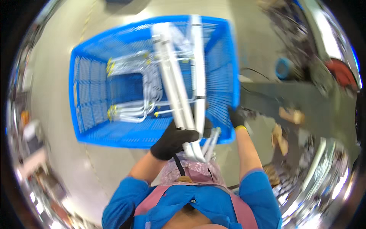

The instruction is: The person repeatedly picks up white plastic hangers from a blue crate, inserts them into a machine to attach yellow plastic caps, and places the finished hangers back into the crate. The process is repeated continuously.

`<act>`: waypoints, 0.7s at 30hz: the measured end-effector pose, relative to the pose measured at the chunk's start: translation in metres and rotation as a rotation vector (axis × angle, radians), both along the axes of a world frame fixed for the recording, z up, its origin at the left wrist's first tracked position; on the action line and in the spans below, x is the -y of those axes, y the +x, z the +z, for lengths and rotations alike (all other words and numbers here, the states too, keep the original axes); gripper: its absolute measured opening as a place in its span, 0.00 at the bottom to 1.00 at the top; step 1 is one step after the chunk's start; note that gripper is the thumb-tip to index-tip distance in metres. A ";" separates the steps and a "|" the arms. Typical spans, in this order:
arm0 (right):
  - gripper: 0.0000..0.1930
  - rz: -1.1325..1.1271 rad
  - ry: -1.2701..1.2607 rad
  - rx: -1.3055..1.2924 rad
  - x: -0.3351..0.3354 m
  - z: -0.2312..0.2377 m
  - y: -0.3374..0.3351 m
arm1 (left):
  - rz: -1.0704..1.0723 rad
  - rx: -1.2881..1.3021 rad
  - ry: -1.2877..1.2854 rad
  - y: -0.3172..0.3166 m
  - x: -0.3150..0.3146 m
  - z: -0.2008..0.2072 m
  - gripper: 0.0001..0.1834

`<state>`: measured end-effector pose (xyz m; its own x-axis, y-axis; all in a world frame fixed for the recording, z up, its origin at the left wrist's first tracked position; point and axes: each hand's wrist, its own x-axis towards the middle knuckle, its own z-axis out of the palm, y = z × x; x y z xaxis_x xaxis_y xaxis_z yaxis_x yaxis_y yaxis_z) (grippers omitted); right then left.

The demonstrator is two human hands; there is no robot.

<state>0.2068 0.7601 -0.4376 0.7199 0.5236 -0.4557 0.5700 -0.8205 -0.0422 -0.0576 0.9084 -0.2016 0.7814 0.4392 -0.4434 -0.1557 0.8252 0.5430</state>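
Observation:
My left hand [171, 142], in a black glove, is closed around a bundle of long white tubes [177, 86] that look plastic-wrapped, with dark bands on them. The tubes slant over the blue basket [126, 142], their near ends in front of me. My right hand [236, 119], in a black glove with a yellow cuff, is at the basket's near right corner; its fingers are blurred and partly hidden. Inside the basket lie several bent white tube frames [146, 76] with yellow ends. Two shorter pale tubes [212, 142] stick out by the near rim.
To the right is a grey surface [305, 101] with brown scraps [281, 139] near it. A blue round object [283, 68] and a red machine part [341, 74] are farther right. Metal pieces [324, 168] are piled at lower right. Grey floor [53, 95] extends left of the basket.

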 end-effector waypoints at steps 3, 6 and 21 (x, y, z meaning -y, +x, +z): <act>0.35 -0.108 0.424 -0.142 -0.014 0.022 -0.009 | 0.023 -0.115 0.082 0.003 0.035 0.030 0.41; 0.20 0.191 0.998 -0.876 -0.057 0.078 -0.023 | 0.026 -0.060 0.207 0.005 0.066 0.053 0.40; 0.27 0.192 1.058 -2.095 0.088 0.378 -0.059 | -0.054 -0.323 0.677 0.028 0.247 0.172 0.25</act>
